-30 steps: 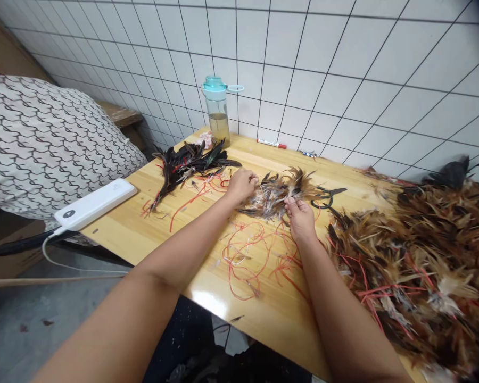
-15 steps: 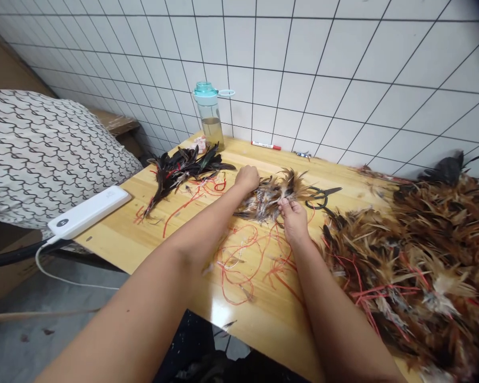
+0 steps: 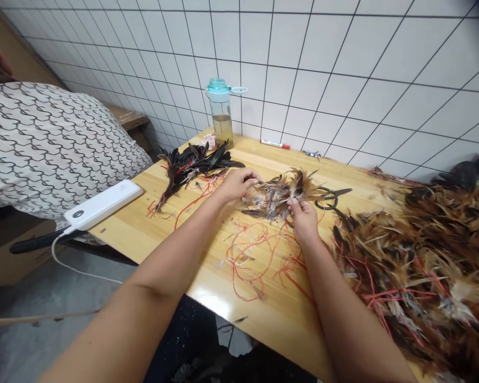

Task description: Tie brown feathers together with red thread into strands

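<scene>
Left hand [image 3: 241,182]: I see thumb and fingertips drawn close at the left edge of the small feather pile [image 3: 268,203]; whether they pinch a feather, I can't tell.
Right hand [image 3: 303,218]: I make out thumb and forefinger clamped on the pale base of a brown feather tuft [image 3: 301,184].
Small feather pile: on the wooden table [image 3: 143,234], between both hands.
Scissors [image 3: 341,192]: just right of the tuft.
Red string [image 3: 293,264]: loosely looped, nearer me.
Large feather heap [image 3: 435,250]: at far right.

Glare on tabletop [image 3: 211,300], dark top-right corner
</scene>
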`<move>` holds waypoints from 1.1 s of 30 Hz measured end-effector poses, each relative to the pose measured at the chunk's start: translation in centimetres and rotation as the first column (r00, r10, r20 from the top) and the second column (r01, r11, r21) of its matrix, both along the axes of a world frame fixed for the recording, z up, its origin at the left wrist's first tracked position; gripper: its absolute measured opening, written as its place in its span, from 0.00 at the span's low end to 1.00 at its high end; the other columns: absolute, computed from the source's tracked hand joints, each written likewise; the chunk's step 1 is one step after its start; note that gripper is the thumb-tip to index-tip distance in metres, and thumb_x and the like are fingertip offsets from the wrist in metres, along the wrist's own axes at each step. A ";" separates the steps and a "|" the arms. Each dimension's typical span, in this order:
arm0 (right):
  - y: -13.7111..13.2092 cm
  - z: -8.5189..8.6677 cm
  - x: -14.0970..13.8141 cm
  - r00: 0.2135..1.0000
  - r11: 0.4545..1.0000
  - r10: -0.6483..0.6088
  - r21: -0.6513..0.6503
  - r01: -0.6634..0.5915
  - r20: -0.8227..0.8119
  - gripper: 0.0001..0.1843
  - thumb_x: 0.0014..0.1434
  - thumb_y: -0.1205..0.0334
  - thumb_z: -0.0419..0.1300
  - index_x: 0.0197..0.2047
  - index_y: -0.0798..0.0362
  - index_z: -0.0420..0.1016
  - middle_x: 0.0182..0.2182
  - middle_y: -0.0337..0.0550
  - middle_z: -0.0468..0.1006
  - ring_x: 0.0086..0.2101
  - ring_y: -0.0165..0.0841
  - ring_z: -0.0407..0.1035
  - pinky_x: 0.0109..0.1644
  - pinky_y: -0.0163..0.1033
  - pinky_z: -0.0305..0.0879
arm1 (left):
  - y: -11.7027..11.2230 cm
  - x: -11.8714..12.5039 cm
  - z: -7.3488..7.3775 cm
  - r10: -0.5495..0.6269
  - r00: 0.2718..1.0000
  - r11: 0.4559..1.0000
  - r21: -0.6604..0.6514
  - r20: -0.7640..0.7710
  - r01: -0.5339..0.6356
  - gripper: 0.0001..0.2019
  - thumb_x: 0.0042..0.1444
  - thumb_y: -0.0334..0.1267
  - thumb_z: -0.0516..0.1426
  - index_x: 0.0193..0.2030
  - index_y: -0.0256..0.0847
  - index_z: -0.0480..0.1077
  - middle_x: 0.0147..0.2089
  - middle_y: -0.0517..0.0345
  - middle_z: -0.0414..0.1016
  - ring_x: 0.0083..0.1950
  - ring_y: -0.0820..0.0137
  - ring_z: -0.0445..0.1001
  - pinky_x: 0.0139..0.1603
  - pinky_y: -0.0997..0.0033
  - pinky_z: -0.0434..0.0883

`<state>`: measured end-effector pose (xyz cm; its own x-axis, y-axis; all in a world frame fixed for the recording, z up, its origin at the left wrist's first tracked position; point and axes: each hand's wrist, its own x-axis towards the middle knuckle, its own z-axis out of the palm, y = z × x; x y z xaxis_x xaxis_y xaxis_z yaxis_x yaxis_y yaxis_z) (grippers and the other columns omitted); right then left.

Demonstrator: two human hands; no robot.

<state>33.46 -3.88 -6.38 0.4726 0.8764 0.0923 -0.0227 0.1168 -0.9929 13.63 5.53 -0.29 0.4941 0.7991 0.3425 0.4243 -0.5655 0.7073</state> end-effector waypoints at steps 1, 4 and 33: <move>-0.1 0.1 -0.1 1.000 1.000 -0.017 -0.008 0.017 0.017 0.21 0.47 0.41 0.64 0.27 0.53 0.72 0.22 0.37 0.72 0.23 0.27 0.62 0.28 0.35 0.58 | -0.6 0.2 0.4 -0.031 0.999 0.998 0.058 -0.035 0.033 0.07 0.56 0.34 0.54 0.35 0.38 0.73 0.37 0.56 0.78 0.39 0.71 0.73 0.45 0.70 0.68; -0.3 0.4 -0.4 0.993 0.998 -0.035 -0.047 0.040 0.113 0.20 0.48 0.42 0.63 0.26 0.53 0.74 0.21 0.38 0.72 0.24 0.30 0.63 0.32 0.37 0.60 | -1.9 1.3 1.2 -0.132 0.980 0.962 0.220 -0.152 0.163 0.08 0.57 0.32 0.53 0.35 0.39 0.74 0.37 0.54 0.77 0.41 0.69 0.72 0.47 0.69 0.68; -0.4 0.9 -0.1 0.995 0.999 0.033 -0.020 -0.035 -0.097 0.24 0.40 0.39 0.68 0.26 0.52 0.71 0.21 0.36 0.70 0.21 0.25 0.57 0.24 0.33 0.54 | -1.2 2.1 -1.4 0.267 0.962 0.911 0.340 -0.061 -0.231 0.10 0.60 0.32 0.51 0.43 0.38 0.72 0.47 0.47 0.73 0.52 0.61 0.67 0.56 0.59 0.64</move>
<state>33.40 -4.26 -5.44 0.4480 0.8936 0.0288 -0.1223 0.0932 -0.9881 15.69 4.29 -1.73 0.3405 0.7528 0.5633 0.6423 -0.6238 0.4453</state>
